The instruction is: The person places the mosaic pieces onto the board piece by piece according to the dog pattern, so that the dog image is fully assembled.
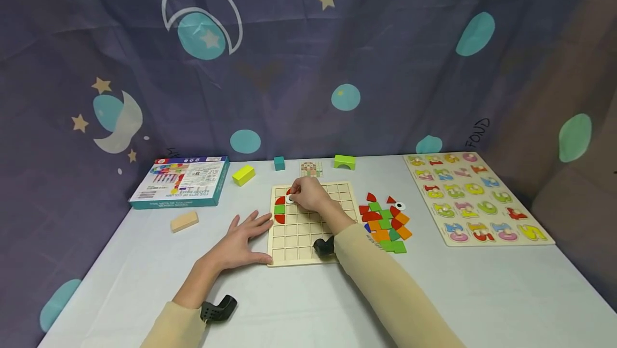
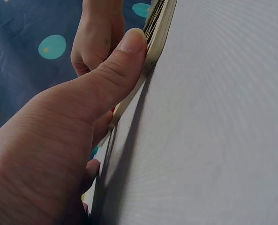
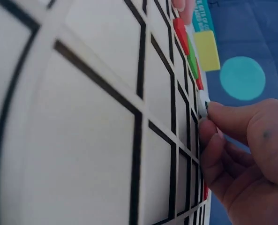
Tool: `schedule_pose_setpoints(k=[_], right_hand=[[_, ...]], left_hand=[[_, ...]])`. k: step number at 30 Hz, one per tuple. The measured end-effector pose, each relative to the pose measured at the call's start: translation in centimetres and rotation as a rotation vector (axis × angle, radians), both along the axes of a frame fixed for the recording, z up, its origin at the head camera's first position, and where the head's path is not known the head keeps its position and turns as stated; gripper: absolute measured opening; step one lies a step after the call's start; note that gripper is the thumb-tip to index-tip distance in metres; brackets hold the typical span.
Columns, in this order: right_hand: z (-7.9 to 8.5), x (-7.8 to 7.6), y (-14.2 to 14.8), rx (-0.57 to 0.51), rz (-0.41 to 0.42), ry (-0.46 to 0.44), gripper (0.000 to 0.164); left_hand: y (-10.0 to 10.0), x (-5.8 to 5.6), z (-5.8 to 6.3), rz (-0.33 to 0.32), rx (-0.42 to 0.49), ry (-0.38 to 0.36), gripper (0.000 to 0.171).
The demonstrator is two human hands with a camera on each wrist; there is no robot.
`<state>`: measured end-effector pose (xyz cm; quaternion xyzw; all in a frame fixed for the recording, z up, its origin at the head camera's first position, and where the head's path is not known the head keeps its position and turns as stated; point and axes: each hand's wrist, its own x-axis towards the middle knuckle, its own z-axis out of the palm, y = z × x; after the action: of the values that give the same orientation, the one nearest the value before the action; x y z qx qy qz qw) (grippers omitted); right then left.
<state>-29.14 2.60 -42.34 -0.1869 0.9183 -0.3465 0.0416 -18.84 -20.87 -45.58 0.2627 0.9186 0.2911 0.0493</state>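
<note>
Coloured pieces (image 1: 384, 224) lay beside a grid board (image 1: 291, 241); left hand (image 1: 241, 243), spread, touched it; right hand (image 1: 310, 194) pinched a white disc (image 3: 203, 102).

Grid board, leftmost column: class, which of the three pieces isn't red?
The middle piece; it is green, while the upper piece and lower piece are red.

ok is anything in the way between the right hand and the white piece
Nothing visible is: the right hand pinches the white piece directly, near the far left corner of the grid board.
</note>
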Motion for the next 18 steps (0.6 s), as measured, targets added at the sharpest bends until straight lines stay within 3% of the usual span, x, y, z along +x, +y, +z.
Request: schedule_pose_setpoints(k=[18], right_hand=[[0.33,0.03,0.49,0.115,0.084,-0.005,0.005]], left_hand=[[0.0,-0.02,-0.1,0.007,-0.009,0.005,0.099]])
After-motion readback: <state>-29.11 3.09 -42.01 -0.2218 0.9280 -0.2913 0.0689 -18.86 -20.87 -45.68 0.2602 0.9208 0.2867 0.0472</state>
